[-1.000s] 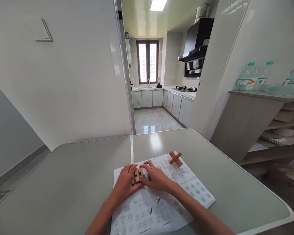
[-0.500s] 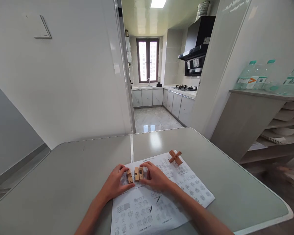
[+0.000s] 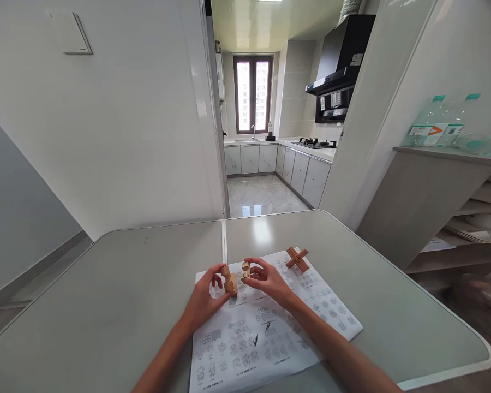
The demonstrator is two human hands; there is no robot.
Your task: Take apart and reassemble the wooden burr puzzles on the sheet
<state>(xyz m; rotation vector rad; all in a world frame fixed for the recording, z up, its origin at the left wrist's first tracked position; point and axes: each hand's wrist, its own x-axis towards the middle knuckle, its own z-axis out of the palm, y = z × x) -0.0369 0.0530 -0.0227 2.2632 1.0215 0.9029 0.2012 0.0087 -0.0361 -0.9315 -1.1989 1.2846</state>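
Note:
My left hand (image 3: 204, 297) pinches light wooden puzzle pieces (image 3: 229, 280) just above a printed instruction sheet (image 3: 270, 333) on the grey table (image 3: 118, 295). My right hand (image 3: 270, 281) pinches another small wooden piece (image 3: 245, 269) right beside them, a small gap between the two. An assembled darker wooden cross puzzle (image 3: 297, 259) lies on the sheet's far right corner, apart from both hands.
The table's rounded right edge (image 3: 445, 327) is near a shelf unit (image 3: 454, 202) carrying water bottles (image 3: 437, 123). A seam (image 3: 224, 240) splits the tabletop. Beyond the far edge a doorway opens into a kitchen (image 3: 270, 164). A white wall stands at the left.
The wooden block that both hands held together has come apart. Each hand now holds its own piece, lifted slightly and moved apart. The camera has shifted a little.

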